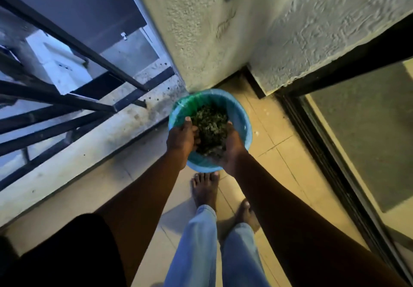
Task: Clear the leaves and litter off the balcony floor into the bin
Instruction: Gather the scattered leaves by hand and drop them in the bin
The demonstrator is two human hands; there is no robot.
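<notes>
Over bin [244, 117], 12 o'clock of bare feet [205, 188]: left hand [181, 138] at 9 o'clock and right hand [232, 150] at 3 o'clock, cupped round leaves [210, 130]. Load not yet dropped. Floor tiles [283, 159] look mostly cleared; pale specks [257, 133] remain at bin's 3 o'clock.
</notes>
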